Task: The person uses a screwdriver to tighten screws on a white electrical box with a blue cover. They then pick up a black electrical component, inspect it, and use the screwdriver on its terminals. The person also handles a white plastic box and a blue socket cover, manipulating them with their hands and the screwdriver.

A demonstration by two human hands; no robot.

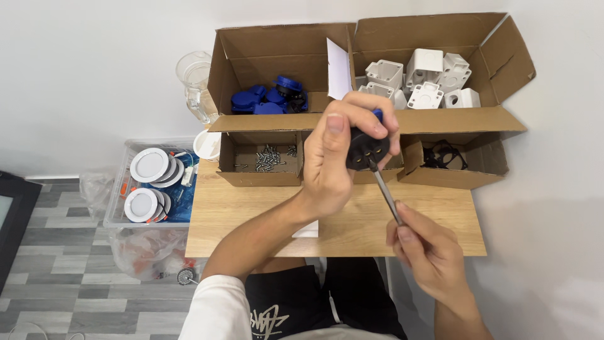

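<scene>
- Right grip: my fingers closed around the screwdriver, shaft angled up to the plug; keep it in line with the screw.
- Left grip: wrapped tight around the black plug insert, held above the desk; hold it steady.
- Small box of screws.
- Far boxes: blue caps, white housings.

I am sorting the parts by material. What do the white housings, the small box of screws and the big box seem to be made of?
White housings: probably moulded plastic, a matt, even white with sharp square edges.
Screws: likely metal, silvery grey with small glints.
Big box: cardboard, dull brown, with folded flaps and creases.
</scene>
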